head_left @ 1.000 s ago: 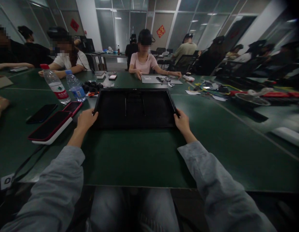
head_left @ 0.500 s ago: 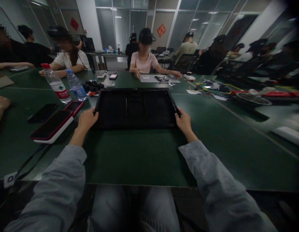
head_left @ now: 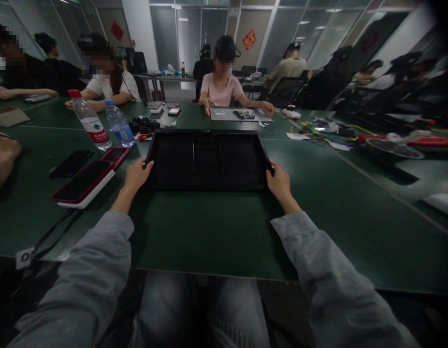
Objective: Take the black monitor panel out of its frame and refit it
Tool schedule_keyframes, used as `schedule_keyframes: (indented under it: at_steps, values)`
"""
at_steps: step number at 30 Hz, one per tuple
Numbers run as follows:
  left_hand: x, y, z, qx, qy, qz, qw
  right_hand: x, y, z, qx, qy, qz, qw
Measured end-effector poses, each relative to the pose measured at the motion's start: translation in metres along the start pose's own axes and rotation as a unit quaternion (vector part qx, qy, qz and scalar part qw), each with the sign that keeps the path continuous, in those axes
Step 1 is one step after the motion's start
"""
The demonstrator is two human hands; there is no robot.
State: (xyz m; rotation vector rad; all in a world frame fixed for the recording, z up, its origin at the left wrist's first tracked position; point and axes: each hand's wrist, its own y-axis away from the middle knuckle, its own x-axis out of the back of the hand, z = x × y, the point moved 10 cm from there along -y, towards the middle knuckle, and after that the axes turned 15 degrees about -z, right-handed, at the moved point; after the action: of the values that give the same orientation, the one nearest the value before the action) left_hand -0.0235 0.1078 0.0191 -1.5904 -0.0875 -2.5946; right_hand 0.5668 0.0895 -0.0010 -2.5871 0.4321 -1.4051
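Observation:
A black rectangular casing (head_left: 241,164), shallow and with raised rims like a tray, is in front of me on the green table (head_left: 209,232). Two thin upright lines show on its inner face. My left hand (head_left: 137,175) is closed round its left rim, thumb on the inner side. Round the right rim my right hand (head_left: 280,181) is closed in the same way. The fingers behind each rim are hidden. Whether the casing's underside rests fully on the table, I cannot tell.
Left of the casing are a red-capped bottle (head_left: 91,123), a blue-capped bottle (head_left: 118,124), a dark phone (head_left: 71,163) and a red-edged phone (head_left: 84,181) on a white block. Cables and parts (head_left: 328,128) lie to the right. A person (head_left: 222,84) sits opposite.
The view has shifted slightly, so most things appear a little farther right and higher. Both hands keep their hold on the casing, which stays nearly in place.

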Motion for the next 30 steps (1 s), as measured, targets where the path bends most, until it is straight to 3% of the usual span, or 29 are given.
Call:
schedule_keyframes:
  at_steps: [11,16,22,30]
  values:
    - [-0.008,-0.006,-0.004,0.032,-0.018,-0.032,0.999,-0.005,-0.003,0.015,-0.053,-0.07,-0.017,0.996]
    - [-0.009,-0.007,-0.002,0.05,-0.038,-0.068,0.996,-0.007,-0.005,0.022,-0.057,-0.094,-0.02,0.994]
    - [-0.009,-0.011,-0.005,0.047,-0.015,-0.064,0.997,-0.009,-0.008,0.027,-0.043,-0.114,-0.016,0.992]
    - [-0.007,-0.007,-0.008,0.047,-0.022,-0.069,0.996,-0.006,-0.005,0.025,-0.038,-0.221,-0.075,0.972]
